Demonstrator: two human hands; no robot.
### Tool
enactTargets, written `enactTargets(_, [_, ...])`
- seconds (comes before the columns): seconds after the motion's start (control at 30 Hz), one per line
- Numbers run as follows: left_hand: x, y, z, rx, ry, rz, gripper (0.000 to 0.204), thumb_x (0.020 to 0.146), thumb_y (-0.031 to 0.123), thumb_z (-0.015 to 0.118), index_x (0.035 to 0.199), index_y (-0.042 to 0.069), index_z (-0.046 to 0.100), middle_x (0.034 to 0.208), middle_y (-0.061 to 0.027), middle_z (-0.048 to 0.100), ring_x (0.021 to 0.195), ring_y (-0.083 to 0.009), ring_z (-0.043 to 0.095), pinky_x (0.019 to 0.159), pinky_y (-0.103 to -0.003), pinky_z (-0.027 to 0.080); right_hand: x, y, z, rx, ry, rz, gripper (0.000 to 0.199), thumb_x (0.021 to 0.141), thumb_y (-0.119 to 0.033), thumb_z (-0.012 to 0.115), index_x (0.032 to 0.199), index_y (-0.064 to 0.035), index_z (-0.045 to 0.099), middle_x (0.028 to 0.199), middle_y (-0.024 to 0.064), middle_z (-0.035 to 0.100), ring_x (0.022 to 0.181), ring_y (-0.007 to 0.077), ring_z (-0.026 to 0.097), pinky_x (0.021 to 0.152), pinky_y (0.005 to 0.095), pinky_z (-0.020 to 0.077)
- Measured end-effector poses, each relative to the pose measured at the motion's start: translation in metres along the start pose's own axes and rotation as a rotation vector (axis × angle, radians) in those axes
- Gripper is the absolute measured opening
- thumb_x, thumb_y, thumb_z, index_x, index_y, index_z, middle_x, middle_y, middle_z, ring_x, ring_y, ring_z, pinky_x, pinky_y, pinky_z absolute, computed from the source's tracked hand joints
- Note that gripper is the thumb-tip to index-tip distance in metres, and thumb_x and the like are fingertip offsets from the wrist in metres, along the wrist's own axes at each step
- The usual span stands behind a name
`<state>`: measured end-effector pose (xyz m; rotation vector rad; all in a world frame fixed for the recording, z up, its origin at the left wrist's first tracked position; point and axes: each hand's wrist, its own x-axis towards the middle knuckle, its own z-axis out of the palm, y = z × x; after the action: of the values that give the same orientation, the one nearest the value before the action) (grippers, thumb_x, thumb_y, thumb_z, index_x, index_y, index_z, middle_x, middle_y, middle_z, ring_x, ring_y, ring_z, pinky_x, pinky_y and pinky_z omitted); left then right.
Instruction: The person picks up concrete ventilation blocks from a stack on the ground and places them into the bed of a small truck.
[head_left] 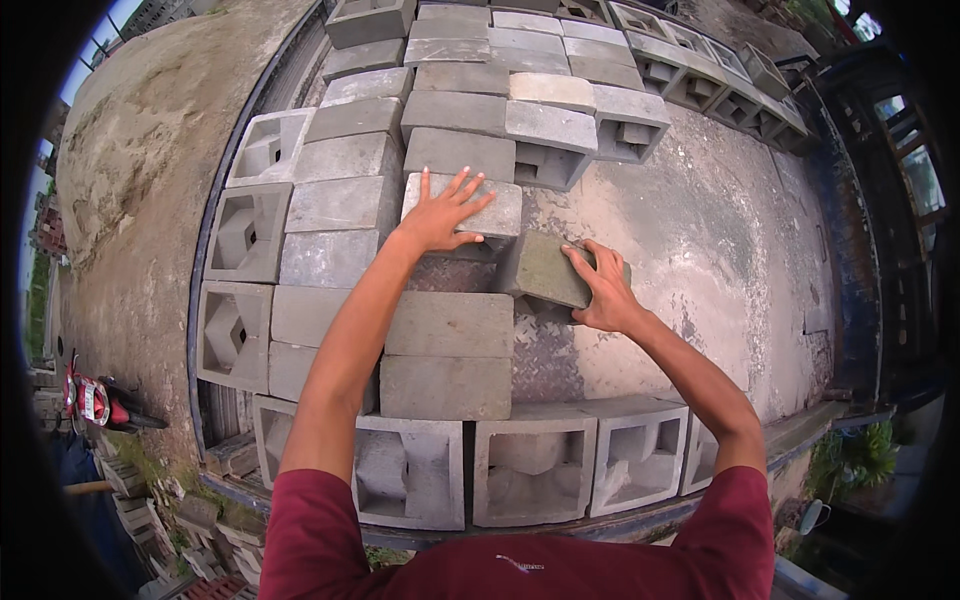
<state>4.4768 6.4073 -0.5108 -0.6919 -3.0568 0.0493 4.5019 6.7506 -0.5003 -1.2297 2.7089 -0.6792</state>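
Note:
My left hand [438,216] lies flat with its fingers spread on top of a pale grey concrete block [508,203] in the middle row. To its right, my right hand [606,292] grips the right end of a greenish-grey concrete block [542,262], fingers over the top edge. That block sits tilted and at an angle, near the corner of the one under my left hand. Its underside is hidden, so I cannot tell whether it touches the bed. Between my forearms, two grey blocks [448,325] lie just nearer than a dark gap in the row.
Rows of concrete blocks [345,155] cover the left and far parts of a truck bed [720,240]. Hollow blocks [535,468] line the near edge, others [690,75] the far right. Outside stand a sand mound [150,150] and a red motorcycle [100,400].

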Motion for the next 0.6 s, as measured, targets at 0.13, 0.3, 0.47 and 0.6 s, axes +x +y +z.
enactTargets(0.13, [0.012, 0.051, -0.029, -0.386, 0.11, 0.172, 0.106, 0.076, 0.066, 0.064, 0.152, 0.007, 0.021, 0.158, -0.0139, 0.02, 0.147, -0.0292, 0.016, 0.116, -0.06, 0.009, -0.002, 0.009, 0.002, 0.017, -0.023, 0.011, 0.104, 0.054, -0.018, 0.083, 0.146, -0.0134, 0.033, 0.138, 0.0273, 0.033, 0.13, 0.0409, 0.033, 0.108, 0.0517, 0.0249])
enactTargets(0.3, [0.013, 0.107, -0.026, -0.311, 0.0, 0.331, 0.115, 0.063, 0.059, 0.078, 0.147, 0.001, 0.027, 0.148, -0.019, 0.034, 0.14, -0.0324, 0.029, 0.115, -0.055, 0.019, 0.001, 0.012, 0.007, 0.025, 0.011, -0.028, 0.104, 0.054, -0.018, 0.084, 0.145, -0.0117, 0.033, 0.136, 0.0274, 0.034, 0.129, 0.0416, 0.034, 0.107, 0.0521, 0.0252])
enactTargets(0.47, [0.018, 0.107, -0.029, -0.195, 0.024, 0.346, 0.115, 0.056, 0.05, 0.086, 0.144, 0.0, 0.032, 0.135, -0.0199, 0.043, 0.13, -0.0327, 0.039, 0.108, -0.053, 0.029, 0.002, 0.011, 0.011, 0.018, 0.044, -0.022, 0.105, 0.052, -0.016, 0.083, 0.144, -0.0103, 0.033, 0.136, 0.0272, 0.034, 0.128, 0.0422, 0.034, 0.107, 0.0513, 0.0262])
enactTargets(0.6, [0.022, 0.104, -0.035, -0.226, -0.026, 0.36, 0.114, 0.058, 0.052, 0.085, 0.144, -0.001, 0.031, 0.139, -0.0205, 0.039, 0.132, -0.0344, 0.036, 0.109, -0.054, 0.027, 0.001, 0.006, 0.01, 0.025, 0.041, -0.006, 0.103, 0.053, -0.016, 0.084, 0.143, -0.011, 0.034, 0.135, 0.0273, 0.035, 0.128, 0.042, 0.036, 0.107, 0.0521, 0.0247])
